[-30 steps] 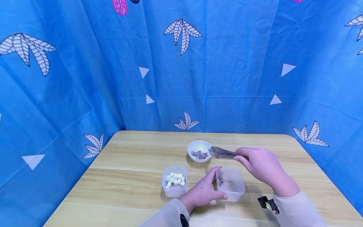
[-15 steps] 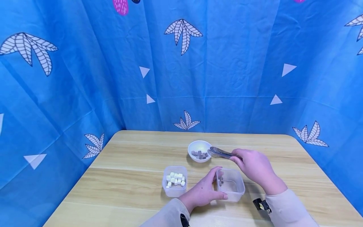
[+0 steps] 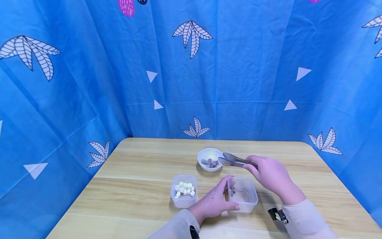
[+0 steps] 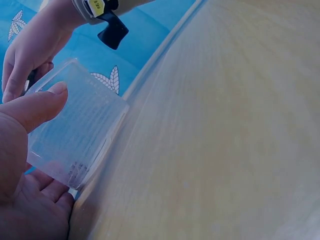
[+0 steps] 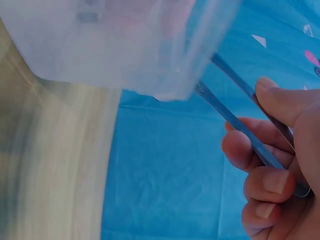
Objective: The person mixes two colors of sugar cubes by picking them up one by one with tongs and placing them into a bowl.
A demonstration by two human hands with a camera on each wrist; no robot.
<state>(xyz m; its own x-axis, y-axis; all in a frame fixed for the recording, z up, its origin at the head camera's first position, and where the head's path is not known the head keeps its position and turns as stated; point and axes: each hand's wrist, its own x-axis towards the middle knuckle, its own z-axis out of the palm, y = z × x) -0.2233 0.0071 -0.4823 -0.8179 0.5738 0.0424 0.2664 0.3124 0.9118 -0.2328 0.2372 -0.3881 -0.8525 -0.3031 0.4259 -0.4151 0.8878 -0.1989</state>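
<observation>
Gripped the tongs (image 3: 231,157) in the right grip (image 3: 270,175), with the thumb on one arm and curled fingers around the other. Had the tongs spread, with the tips aimed at the right side of the white bowl (image 3: 210,153), nearer one overlapping the rim in the head view. Couldn't tell about actual contact, and saw no cube between the tips. Probably held them spread like that to leave room for a cube.

Found the purple-grey cubes (image 3: 210,161) sitting in the bottom of the bowl, beyond the left grip (image 3: 212,201). Wrapped that one around the left side of the clear tub (image 3: 247,207), thumb along the near wall, most likely to stop any sliding on the table (image 3: 143,186) while leaving the top free. Also made out a few dark cubes (image 3: 233,191) inside, down by the left wall. Had a second tub (image 3: 185,203) of white cubes (image 3: 189,186) parked left of all that, maybe just to stay clear of the tongs.

Compared with a second ago, shifted the right grip slightly left and spread the tongs noticeably wider. Changed basically nothing else: same bowl spot, same tubs, same left hold.
</observation>
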